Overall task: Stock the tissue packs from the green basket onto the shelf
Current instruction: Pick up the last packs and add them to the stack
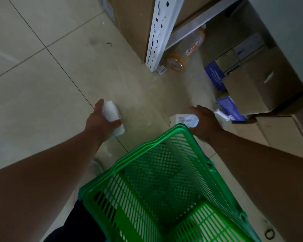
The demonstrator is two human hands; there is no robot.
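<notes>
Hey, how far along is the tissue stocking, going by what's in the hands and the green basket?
Nearly finished, it seems. Done: the green plastic mesh basket shows no packs inside. In hand: the left hand grips one white tissue pack, and the right hand holds another white tissue pack. Left: both packs must go onto the white metal shelf; neither is there yet.

left hand (101,119) gripping tissue pack (112,114), right hand (205,123) holding another pack (184,119), green basket (164,180) below

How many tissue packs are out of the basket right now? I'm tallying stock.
2. One tissue pack is gripped in the left hand; another pack is held by the right hand beyond the green basket, which looks empty.
</notes>
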